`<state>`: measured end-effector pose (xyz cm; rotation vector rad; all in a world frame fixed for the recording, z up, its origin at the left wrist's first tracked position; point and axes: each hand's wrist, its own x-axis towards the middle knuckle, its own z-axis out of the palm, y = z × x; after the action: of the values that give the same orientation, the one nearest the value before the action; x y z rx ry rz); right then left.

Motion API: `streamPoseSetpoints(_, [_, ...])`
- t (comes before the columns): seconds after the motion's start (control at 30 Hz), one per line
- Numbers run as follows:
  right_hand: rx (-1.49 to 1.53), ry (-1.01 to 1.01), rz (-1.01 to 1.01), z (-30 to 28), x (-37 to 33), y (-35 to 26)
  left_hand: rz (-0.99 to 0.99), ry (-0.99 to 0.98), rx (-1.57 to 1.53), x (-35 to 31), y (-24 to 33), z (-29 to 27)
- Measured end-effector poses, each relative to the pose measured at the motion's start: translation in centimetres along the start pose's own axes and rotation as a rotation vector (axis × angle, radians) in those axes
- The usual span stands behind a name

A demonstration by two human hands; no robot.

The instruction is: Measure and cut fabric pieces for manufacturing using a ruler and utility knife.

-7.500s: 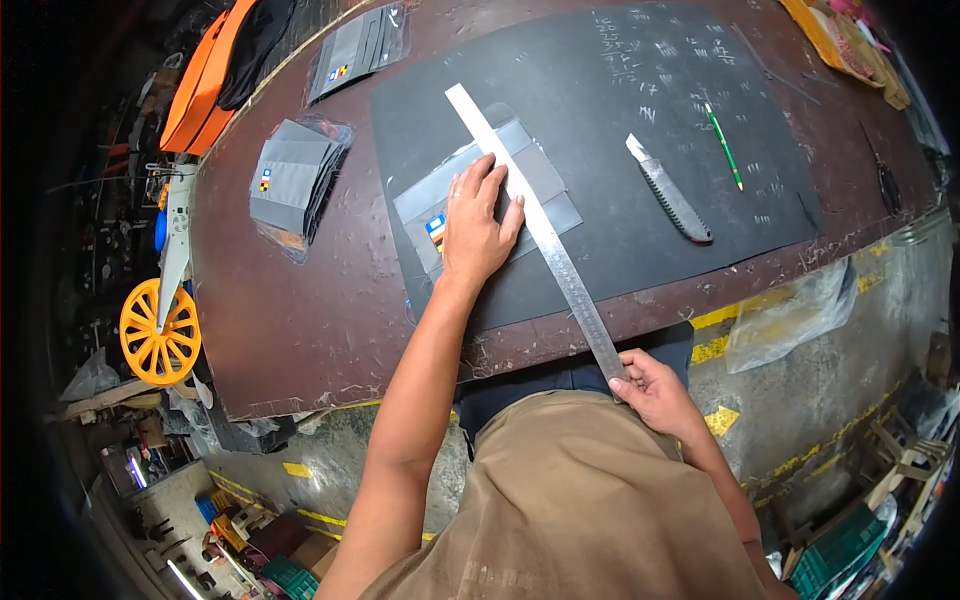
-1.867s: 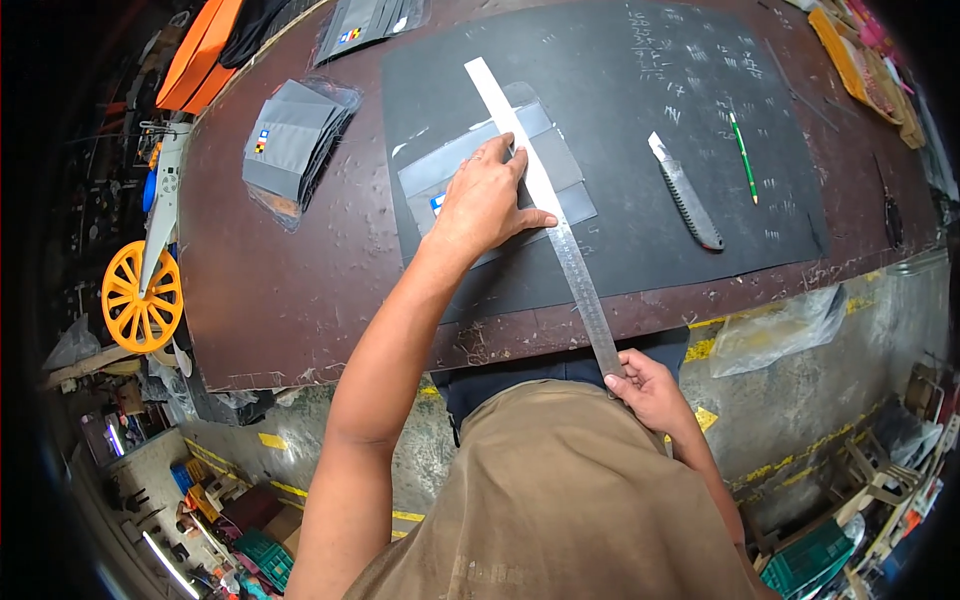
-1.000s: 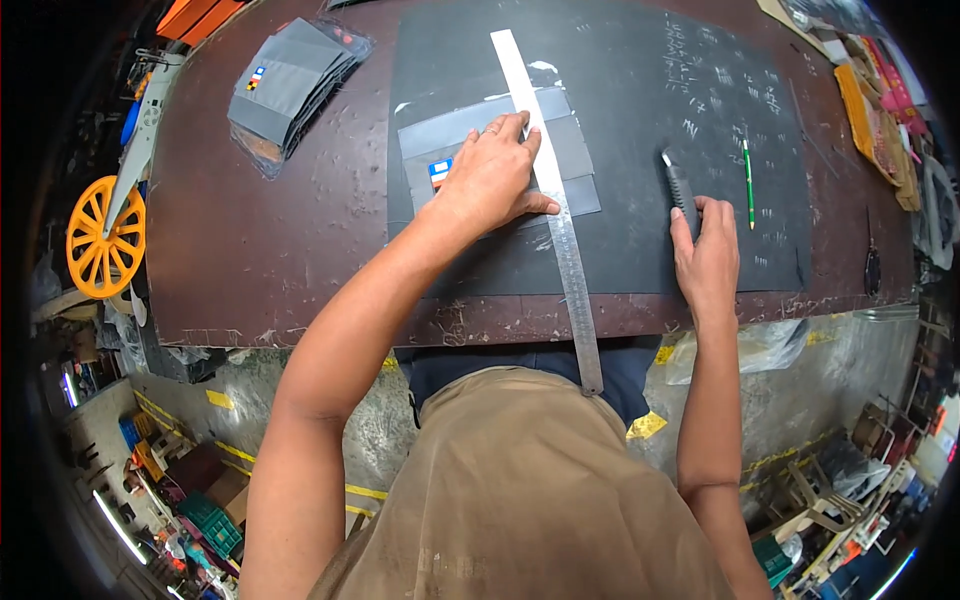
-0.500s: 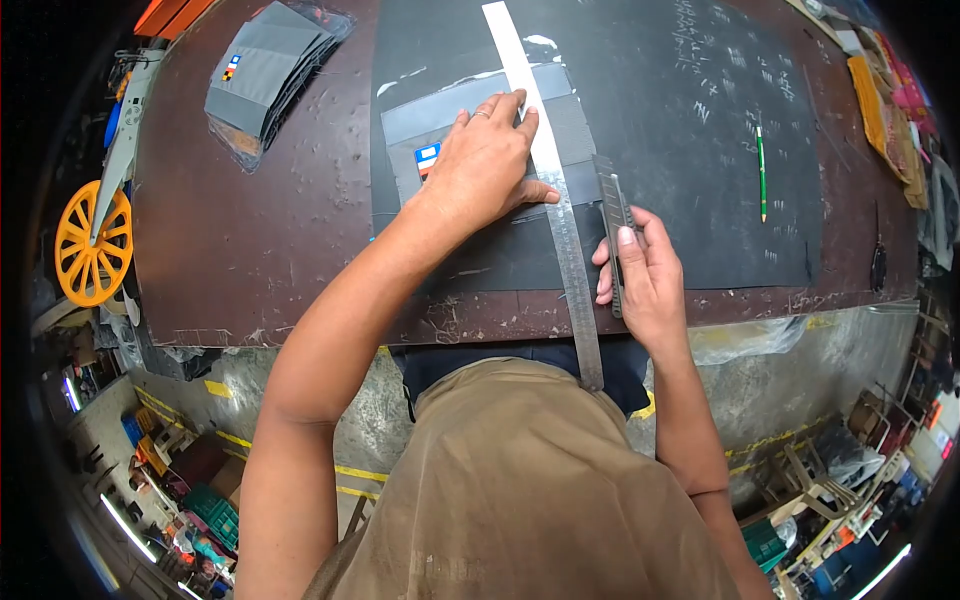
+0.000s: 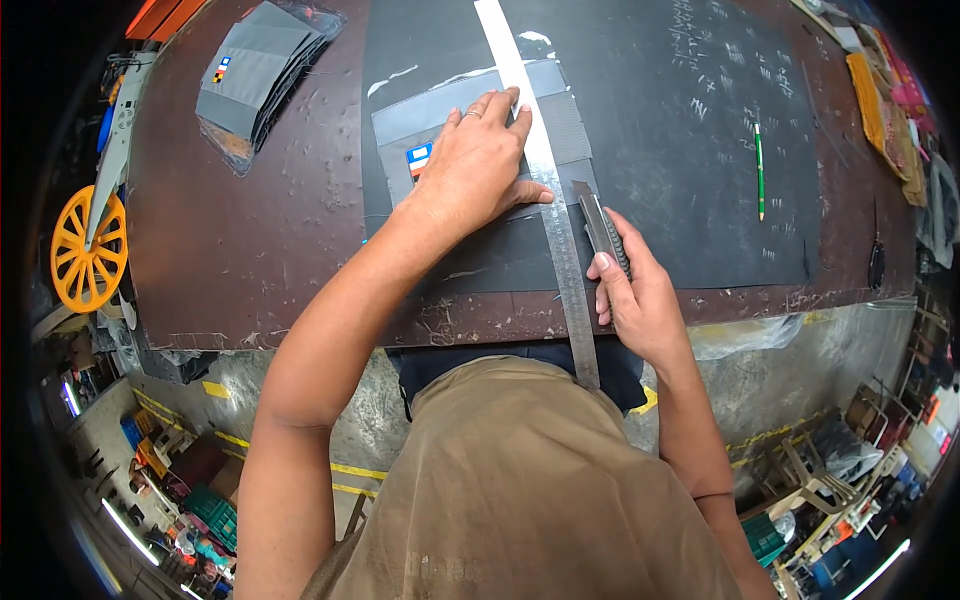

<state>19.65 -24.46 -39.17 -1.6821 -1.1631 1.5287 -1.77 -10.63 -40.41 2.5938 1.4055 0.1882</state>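
Pressing down with our left hand (image 5: 478, 160), fingers parted and laid flat, we pin a metal ruler (image 5: 562, 250) across a grey sheet piece (image 5: 570, 135). Our thumb rests on the ruler, with the index and middle fingertips up against its left edge, and the rest of the palm covers part of the piece. Our right hand (image 5: 640, 295) is clamped around a utility knife (image 5: 603, 235), the thumb along its body and the blade pointing away from us. The blade tip sits just to the right of the ruler, by the near right corner of the grey piece; we cannot tell whether it touches anything.

The piece lies flat on a black mat (image 5: 680, 170), and a small coloured patch (image 5: 418, 160) shows just beside our left wrist. The ruler runs at a slant, its far end on the mat beyond the piece and its near end reaching past the edge of the brown surface (image 5: 270, 240) toward our brown shirt (image 5: 510, 480).

On the right part of the mat we see a green pencil (image 5: 760, 175) lying well apart from both hands, with white handwritten marks (image 5: 740, 60) farther off. To our left, a fanned stack of grey pieces (image 5: 255, 75) rests on the surface, and a yellow spoked wheel (image 5: 90, 250) stands beyond the surface's left edge.
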Motion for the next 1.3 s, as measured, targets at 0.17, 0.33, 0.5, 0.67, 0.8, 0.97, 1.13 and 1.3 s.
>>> streamPoseSetpoints(0.17, [0.152, -0.048, -0.031, -0.6, 0.0, 0.7, 0.012, -0.006, -0.016, 0.4, 0.1, 0.2])
streamPoseSetpoints(0.33, [-0.13, 0.005, -0.019, -0.4, 0.3, -0.4, 0.012, 0.002, -0.006, 0.6, 0.0, 0.2])
streamPoseSetpoints(0.5, [-0.303, 0.1, -0.242, 0.7, 0.9, 0.5, 0.004, -0.007, -0.004, 0.9, 0.4, 0.4])
streamPoseSetpoints(0.67, [-0.399, 0.146, -0.349, 0.7, 0.9, 0.5, 0.009, -0.004, -0.002, 1.0, 0.5, 0.1])
streamPoseSetpoints(0.8, [-0.439, 0.137, -0.31, 0.6, 0.6, 0.1, 0.004, -0.011, -0.007, 1.0, 0.8, -0.2])
streamPoseSetpoints(0.97, [-0.448, 0.133, -0.298, 0.5, 0.9, 0.0, 0.001, -0.016, -0.004, 1.1, 0.7, -0.2])
streamPoseSetpoints(1.13, [-0.466, 0.124, -0.293, 0.9, 2.6, 1.1, -0.005, -0.022, -0.011, 1.8, -0.4, 1.4])
streamPoseSetpoints(1.3, [-0.489, 0.112, -0.278, 1.5, 5.4, 2.3, -0.006, -0.028, -0.026, 2.9, -2.2, 4.1])
